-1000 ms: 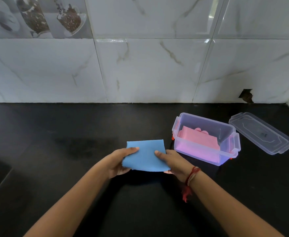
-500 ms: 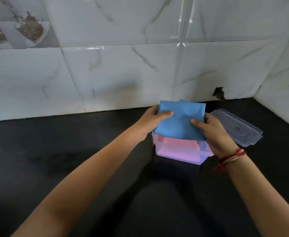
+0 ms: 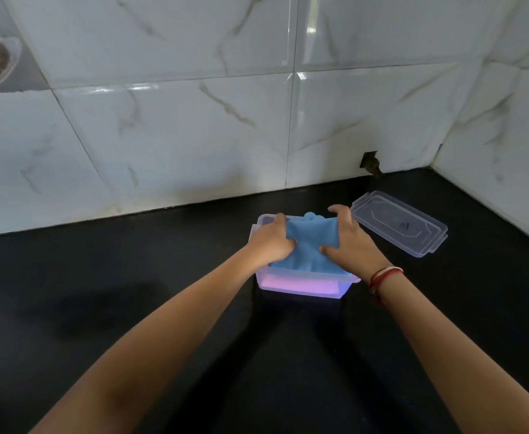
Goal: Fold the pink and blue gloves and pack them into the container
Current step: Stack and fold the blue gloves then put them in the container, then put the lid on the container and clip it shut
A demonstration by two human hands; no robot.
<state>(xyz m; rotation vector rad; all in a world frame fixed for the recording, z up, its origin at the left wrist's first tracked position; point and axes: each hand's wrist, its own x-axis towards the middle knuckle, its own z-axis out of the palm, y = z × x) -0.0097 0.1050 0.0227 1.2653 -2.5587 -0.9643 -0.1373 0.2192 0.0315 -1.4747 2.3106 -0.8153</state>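
Observation:
A clear plastic container [image 3: 344, 292] stands on the black counter. The folded blue glove [image 3: 311, 242] lies in its top, bunched in the middle. My left hand [image 3: 271, 242] grips the glove's left side and my right hand [image 3: 349, 242] grips its right side, both pressing down into the container. Under the blue glove, the pink glove [image 3: 300, 285] shows through the container's front wall.
The container's clear lid [image 3: 397, 225] lies flat on the counter just right of it. White marble-tiled walls meet in a corner at the back right. A small hole [image 3: 370, 164] sits in the wall base. Black counter [image 3: 131, 292] extends left and toward me.
Both hands carried the blue glove from the counter over the container and lowered it inside. The view swung toward the container.

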